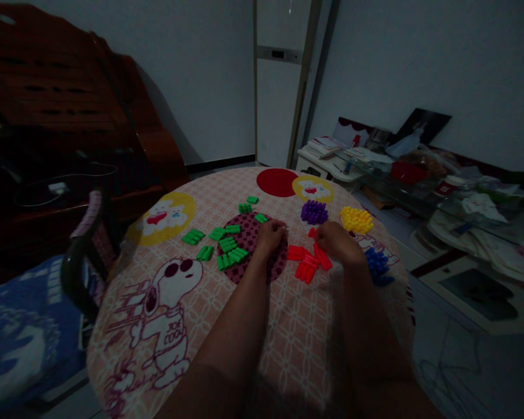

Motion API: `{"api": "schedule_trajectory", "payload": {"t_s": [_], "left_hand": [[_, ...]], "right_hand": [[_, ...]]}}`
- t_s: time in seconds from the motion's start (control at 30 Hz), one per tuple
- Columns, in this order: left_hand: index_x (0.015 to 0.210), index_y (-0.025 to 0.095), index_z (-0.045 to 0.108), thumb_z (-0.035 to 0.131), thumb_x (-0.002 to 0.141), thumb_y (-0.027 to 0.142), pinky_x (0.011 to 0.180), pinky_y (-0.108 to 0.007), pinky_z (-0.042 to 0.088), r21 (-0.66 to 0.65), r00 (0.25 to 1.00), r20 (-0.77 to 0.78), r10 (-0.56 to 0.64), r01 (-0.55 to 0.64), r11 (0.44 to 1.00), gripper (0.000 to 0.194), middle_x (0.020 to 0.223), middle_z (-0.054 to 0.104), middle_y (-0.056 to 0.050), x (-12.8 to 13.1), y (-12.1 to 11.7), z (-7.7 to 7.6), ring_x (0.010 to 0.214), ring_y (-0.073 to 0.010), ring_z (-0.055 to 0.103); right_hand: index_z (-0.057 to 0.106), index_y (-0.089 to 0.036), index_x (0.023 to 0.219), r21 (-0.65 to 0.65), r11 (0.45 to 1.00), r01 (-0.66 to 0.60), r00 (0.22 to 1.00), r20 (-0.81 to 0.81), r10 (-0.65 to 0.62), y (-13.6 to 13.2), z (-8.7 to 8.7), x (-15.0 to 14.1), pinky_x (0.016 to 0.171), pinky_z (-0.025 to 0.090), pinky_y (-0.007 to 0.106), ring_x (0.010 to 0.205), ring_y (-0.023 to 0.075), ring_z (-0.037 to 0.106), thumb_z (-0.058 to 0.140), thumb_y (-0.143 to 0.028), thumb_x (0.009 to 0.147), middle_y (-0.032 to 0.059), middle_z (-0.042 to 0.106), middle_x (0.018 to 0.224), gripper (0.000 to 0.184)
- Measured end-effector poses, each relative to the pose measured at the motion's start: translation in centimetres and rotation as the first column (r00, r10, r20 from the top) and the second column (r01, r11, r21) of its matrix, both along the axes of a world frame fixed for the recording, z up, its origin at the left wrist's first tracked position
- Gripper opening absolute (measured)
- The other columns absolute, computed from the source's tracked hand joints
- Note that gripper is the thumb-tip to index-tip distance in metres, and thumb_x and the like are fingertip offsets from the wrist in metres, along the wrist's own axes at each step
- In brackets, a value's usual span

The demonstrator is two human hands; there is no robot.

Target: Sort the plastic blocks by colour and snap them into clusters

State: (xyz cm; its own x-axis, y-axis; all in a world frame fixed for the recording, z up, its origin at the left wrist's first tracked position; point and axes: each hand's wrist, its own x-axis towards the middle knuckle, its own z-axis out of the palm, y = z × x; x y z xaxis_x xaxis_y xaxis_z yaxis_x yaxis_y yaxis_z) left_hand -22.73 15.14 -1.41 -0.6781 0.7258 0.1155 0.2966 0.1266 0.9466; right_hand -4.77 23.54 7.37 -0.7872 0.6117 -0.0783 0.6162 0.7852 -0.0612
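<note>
My left hand (pixel 269 234) rests curled on the round table (pixel 227 343), at the right edge of several loose green plastic pieces (pixel 227 245). My right hand (pixel 337 241) is curled over a small pile of red pieces (pixel 304 263), with one red piece (pixel 311 232) at its fingertips. Whether either hand grips a piece is hidden by the fingers. A purple cluster (pixel 314 212) and a yellow cluster (pixel 357 220) lie beyond the hands. A blue cluster (pixel 378 265) sits just right of my right wrist.
The table wears a pink cartoon-print cloth. A dark chair (pixel 85 256) stands at its left edge, with a blue patterned cushion (pixel 17 331) beside it. A low glass table (pixel 419 186) piled with clutter is at the right. A wooden sofa (pixel 70 105) fills the far left.
</note>
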Motion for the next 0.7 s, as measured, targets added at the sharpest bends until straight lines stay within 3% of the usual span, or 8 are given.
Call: {"api": "schedule_trajectory", "payload": {"t_s": [0.13,0.23,0.5,0.7], "left_hand": [[0.085,0.013,0.075,0.062,0.078,0.011,0.075,-0.028,0.053,-0.003,1.0,-0.021,-0.008,0.008,1.0,0.015,0.084,0.076,-0.006,0.0,-0.2,0.1,0.076,-0.0174,0.068],[0.085,0.014,0.075,0.062,0.077,0.01,0.074,-0.027,0.053,0.005,1.0,-0.007,-0.011,0.011,1.0,0.016,0.082,0.076,-0.005,0.0,-0.1,0.0,0.072,-0.0163,0.067],[0.086,0.013,0.074,0.061,0.078,0.01,0.065,-0.026,0.05,0.015,0.999,0.049,-0.004,0.003,1.0,0.016,0.075,0.073,-0.004,0.1,0.1,-0.3,0.065,-0.0153,0.065],[0.085,0.014,0.075,0.061,0.078,0.01,0.072,-0.027,0.052,-0.002,1.0,-0.007,-0.002,0.002,1.0,0.016,0.08,0.075,-0.005,0.0,0.0,0.0,0.071,-0.016,0.066]], "right_hand": [[0.076,-0.013,0.07,-0.11,0.993,0.043,0.99,-0.126,-0.057,0.5,1.7,1.6,0.062,0.038,0.023,0.066,0.0151,0.064,0.056,-0.006,0.072,0.0058,0.07,0.066,0.021],[0.074,-0.014,0.064,-0.159,0.987,0.036,0.978,-0.196,-0.068,0.6,2.1,2.0,0.061,0.038,0.022,0.062,0.0142,0.062,0.056,-0.005,0.071,0.0031,0.066,0.057,0.021],[0.078,-0.013,0.078,-0.103,0.994,0.045,0.976,-0.208,-0.065,0.2,-1.0,-0.5,0.069,0.041,0.022,0.08,0.0167,0.066,0.057,-0.007,0.074,0.009,0.075,0.077,0.022],[0.079,-0.015,0.084,-0.14,0.99,0.001,0.983,-0.184,-0.027,0.4,-1.0,-0.3,0.075,0.043,0.022,0.09,0.0181,0.068,0.054,-0.002,0.073,0.0094,0.077,0.085,0.03]]}}
